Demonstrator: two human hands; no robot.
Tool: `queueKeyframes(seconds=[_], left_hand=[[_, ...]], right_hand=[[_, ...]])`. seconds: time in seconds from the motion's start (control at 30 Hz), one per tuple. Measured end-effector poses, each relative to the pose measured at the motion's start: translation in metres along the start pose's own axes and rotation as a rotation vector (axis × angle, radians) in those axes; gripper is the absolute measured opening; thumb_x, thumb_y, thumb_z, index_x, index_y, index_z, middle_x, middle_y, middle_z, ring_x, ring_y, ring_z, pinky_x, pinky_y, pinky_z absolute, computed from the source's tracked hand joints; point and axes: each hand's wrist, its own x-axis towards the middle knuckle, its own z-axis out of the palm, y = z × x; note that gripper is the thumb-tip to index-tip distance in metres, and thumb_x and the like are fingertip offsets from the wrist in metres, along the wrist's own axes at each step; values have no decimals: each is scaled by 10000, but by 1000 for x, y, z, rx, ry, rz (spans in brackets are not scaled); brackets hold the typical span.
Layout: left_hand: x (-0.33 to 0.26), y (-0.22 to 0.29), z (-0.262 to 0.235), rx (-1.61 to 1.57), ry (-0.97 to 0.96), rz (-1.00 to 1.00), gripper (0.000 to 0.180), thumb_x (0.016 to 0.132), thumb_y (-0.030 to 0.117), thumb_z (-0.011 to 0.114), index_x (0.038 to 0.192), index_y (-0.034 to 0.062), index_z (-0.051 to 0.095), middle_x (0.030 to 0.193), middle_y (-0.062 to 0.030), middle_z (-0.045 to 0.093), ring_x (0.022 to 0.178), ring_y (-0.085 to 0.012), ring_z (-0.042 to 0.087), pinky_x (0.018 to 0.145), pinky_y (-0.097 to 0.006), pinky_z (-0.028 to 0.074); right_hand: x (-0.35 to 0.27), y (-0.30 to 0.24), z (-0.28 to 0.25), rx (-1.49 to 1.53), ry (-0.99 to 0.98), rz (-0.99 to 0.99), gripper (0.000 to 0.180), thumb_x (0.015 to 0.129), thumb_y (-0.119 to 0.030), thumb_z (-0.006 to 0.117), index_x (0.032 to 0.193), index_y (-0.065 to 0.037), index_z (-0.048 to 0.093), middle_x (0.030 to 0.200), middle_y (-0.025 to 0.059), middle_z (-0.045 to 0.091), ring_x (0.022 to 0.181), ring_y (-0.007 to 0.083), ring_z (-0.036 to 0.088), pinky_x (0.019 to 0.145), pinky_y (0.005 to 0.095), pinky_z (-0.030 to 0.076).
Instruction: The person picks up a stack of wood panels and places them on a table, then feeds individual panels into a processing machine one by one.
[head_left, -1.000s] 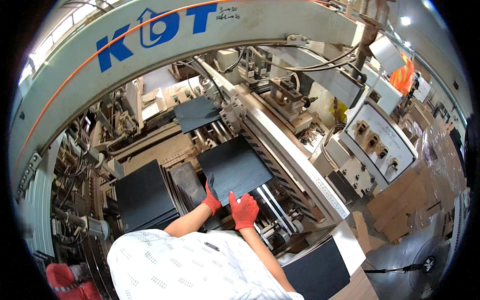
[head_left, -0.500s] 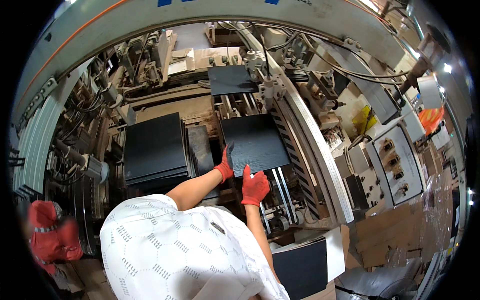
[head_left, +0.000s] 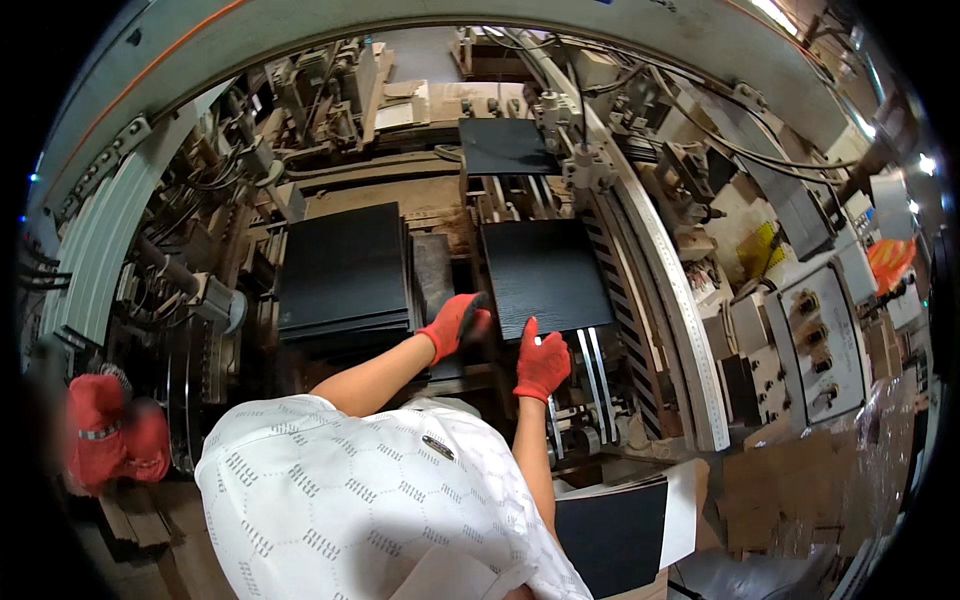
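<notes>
A dark textured rectangular board lies flat on the machine's rails in front of me. My left hand, in a red glove with a dark palm, hovers off the board's near left corner, holding nothing I can see, its thumb apart from the fingers. At the near edge of that board is my right hand, also red-gloved, its thumb stretched out to the edge and the other fingers bent. A stack of similar dark boards stands to the left. Farther along the rails lies another dark board.
A long metal guide beam with striped edging runs along the right of the rails. Beyond it is a control panel with knobs. More dark boards lie at my lower right. A person's red sleeve shows at the left.
My left hand has come off the board's left edge and moved slightly toward me. My right hand stays at the near edge. The whole view has shifted, so the scene sits farther right.
</notes>
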Motion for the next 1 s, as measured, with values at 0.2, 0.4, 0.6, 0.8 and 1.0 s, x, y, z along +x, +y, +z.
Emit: queueKeyframes(seconds=[0.2,0.4,0.6,0.8,1.0], left_hand=[[-102,7,-15,402,201,291,261,985,191,577,1195,37,588,940,-53,637,777,-118,578,739,-257,500],[-158,15,-60,590,788,593,359,902,121,668,1239,58,563,768,-3,549,686,-98,476,661,-262,439],[-191,19,-140,126,1266,647,675,934,103,639,1498,75,270,829,-25,495,757,-111,471,730,-266,442],[-197,39,-168,90,1251,603,610,899,126,693,1424,56,391,824,-23,493,742,-100,465,705,-273,444],[-177,-3,-187,89,1286,667,296,867,116,734,1039,66,499,835,-26,514,690,-109,514,619,-262,455]], right_hand=[[-3,-9,0,-63,-34,0,594,894,-591,555,650,-49,546,679,163,619,673,357,634,588,478,471],[-3,-24,-13,-48,-138,120,606,916,-582,522,689,-25,587,733,184,648,721,395,627,606,507,452],[-7,-28,-17,-19,-153,88,641,928,-608,467,691,-29,603,739,187,655,741,417,612,634,536,434],[-6,-18,-19,-49,-123,-16,623,959,-586,447,700,-34,573,708,175,618,697,414,568,596,537,385],[-10,-21,-10,-50,-117,-10,641,971,-597,422,669,-51,565,666,158,587,628,390,528,561,536,340]])
